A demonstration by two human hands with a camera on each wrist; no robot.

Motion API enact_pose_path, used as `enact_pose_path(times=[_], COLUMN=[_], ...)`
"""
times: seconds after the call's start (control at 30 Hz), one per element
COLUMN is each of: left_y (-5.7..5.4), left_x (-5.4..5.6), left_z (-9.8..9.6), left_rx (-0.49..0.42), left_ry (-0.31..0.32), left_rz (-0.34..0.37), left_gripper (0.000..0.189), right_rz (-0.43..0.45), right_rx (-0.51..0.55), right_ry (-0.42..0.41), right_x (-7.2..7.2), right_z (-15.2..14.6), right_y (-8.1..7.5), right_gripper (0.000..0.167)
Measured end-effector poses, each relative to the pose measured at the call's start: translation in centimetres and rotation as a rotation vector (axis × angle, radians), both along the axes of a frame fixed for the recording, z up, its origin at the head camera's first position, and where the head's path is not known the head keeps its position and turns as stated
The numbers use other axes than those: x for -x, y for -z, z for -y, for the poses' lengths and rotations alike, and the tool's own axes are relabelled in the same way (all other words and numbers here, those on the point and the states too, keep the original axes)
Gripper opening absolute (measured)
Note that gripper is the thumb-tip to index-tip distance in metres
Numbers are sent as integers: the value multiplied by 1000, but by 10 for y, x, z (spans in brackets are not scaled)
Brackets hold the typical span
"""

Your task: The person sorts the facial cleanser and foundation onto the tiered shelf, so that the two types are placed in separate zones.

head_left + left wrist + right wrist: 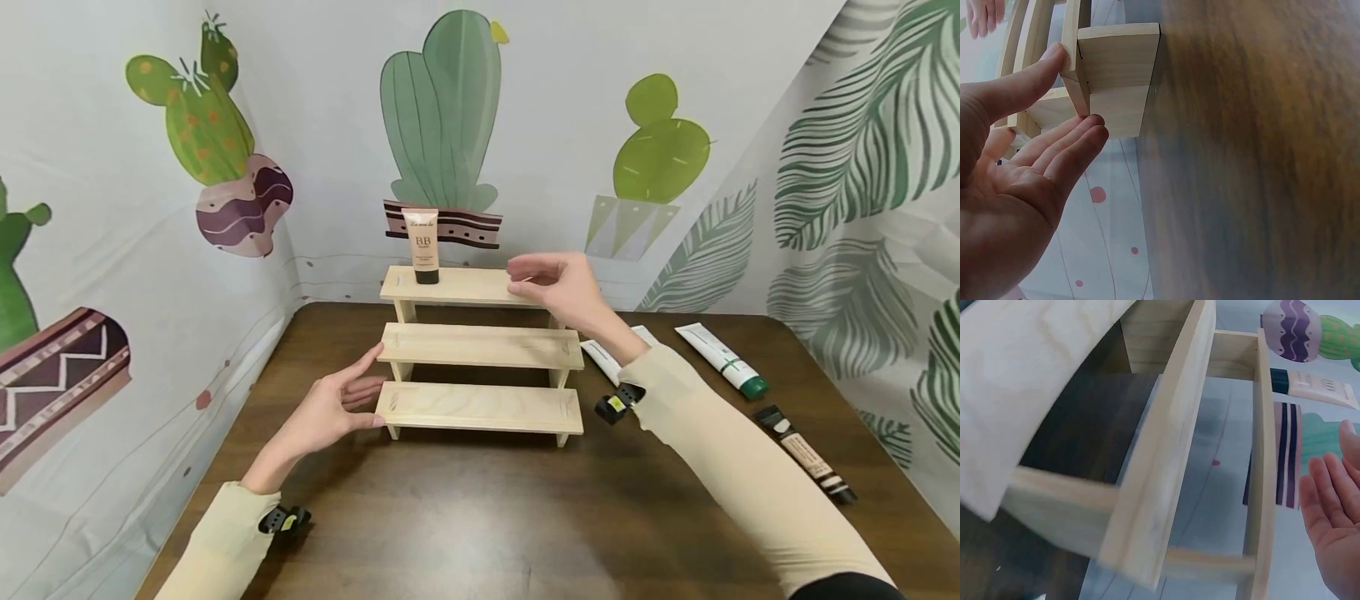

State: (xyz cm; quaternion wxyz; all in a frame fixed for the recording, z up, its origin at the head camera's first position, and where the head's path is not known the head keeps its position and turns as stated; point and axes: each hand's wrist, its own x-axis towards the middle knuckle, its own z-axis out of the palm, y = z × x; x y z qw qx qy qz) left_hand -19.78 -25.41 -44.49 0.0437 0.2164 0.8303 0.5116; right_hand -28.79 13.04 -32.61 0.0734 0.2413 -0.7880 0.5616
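A three-tier wooden stand (480, 346) stands on the brown table. Upside down on its black cap, a beige BB cream tube (423, 243) is upright near the left end of the top tier; the right wrist view shows the same tube (1319, 389). My left hand (322, 417) touches the stand's left end, its extended thumb at the bottom tier and its other fingertips along the shelf ends. Beside the right end of the top tier, my right hand (561, 287) hovers with loosely bent fingers and nothing between them.
Right of the stand, a white tube (602, 362) lies partly hidden by my right forearm. Farther right lie a white tube with a green cap (722, 360) and a black-and-beige tube (806, 454). A cactus-print cloth (555, 125) hangs behind the table (450, 517).
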Motion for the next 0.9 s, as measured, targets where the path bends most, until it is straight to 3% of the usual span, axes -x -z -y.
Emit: enact_pose_path(times=[0.33,0.63,0.9], left_y=[0,4,4], left_x=[2,2,1], left_z=[2,0,2], left_rx=[-8,-11,-13], left_ry=[-17,-7,-3], left_rz=[-1,5,6], left_gripper=[112,111,111], right_rz=[-29,-33,-24], right_rx=[-83,-197,-181], right_ry=[27,151,180], right_x=[-33,-68,-92], right_z=[-45,-89,-121], right_y=[8,27,42], right_gripper=[31,29,31])
